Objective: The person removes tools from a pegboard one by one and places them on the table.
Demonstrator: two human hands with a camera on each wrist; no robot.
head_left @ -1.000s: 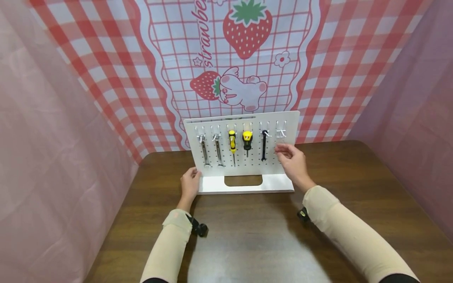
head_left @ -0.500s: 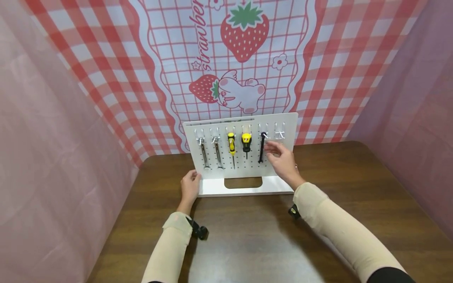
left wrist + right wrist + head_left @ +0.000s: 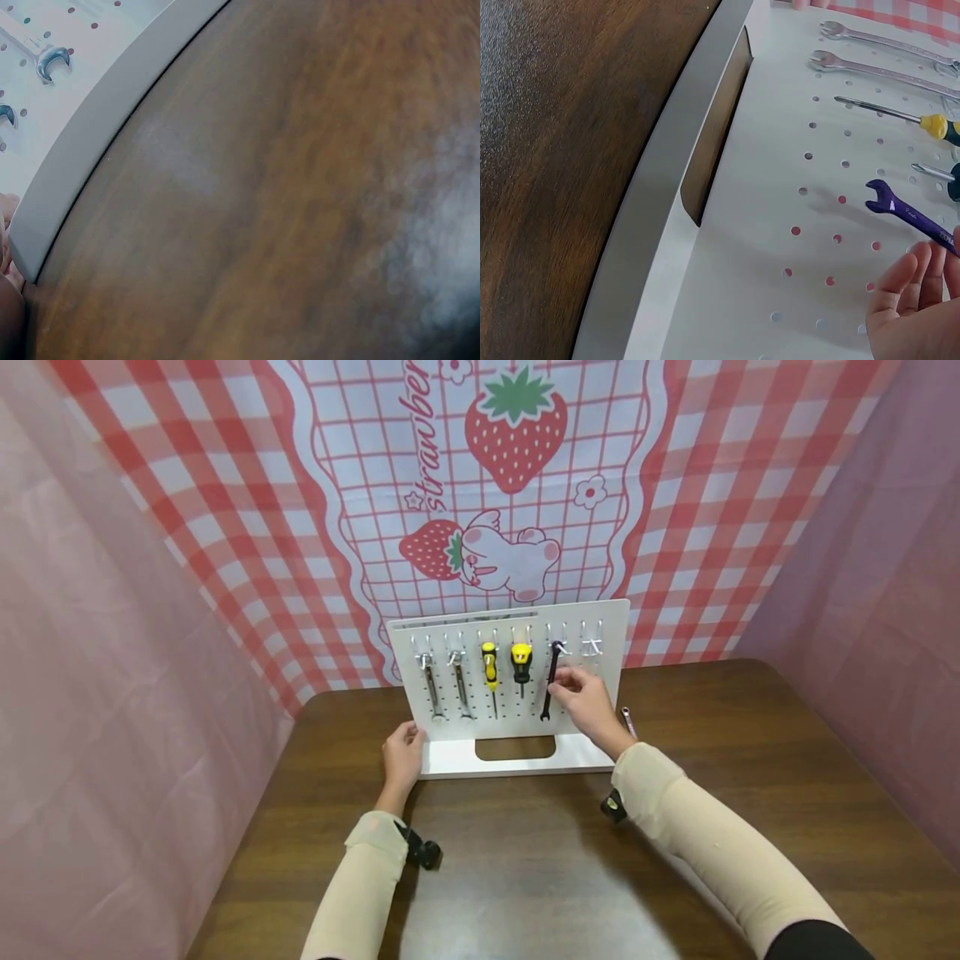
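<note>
A white pegboard stand (image 3: 517, 714) stands upright on the table. At its lower left corner my left hand (image 3: 402, 758) holds the edge; in the left wrist view only bits of the fingers (image 3: 6, 225) show by the base. My right hand (image 3: 591, 702) pinches a dark purple wrench (image 3: 911, 214) around the middle of its shaft. The wrench's upper end is at a hook on the board, and its lower open end points down, slightly tilted left. To its left hang a stubby yellow-and-black screwdriver (image 3: 521, 664), a longer screwdriver (image 3: 490, 667) and two silver wrenches, one of them the outer wrench (image 3: 431, 689).
A bare hook (image 3: 592, 646) is at the board's right end. Behind my right wrist, a silver wrench (image 3: 627, 722) lies on the wooden table (image 3: 510, 860). A checked strawberry cloth (image 3: 517, 468) hangs behind, with pink curtains on both sides.
My right hand has moved left from near the right-end hook to the purple wrench and taken hold of it. The wrench's lower end has swung slightly left. The left hand has stayed put.
</note>
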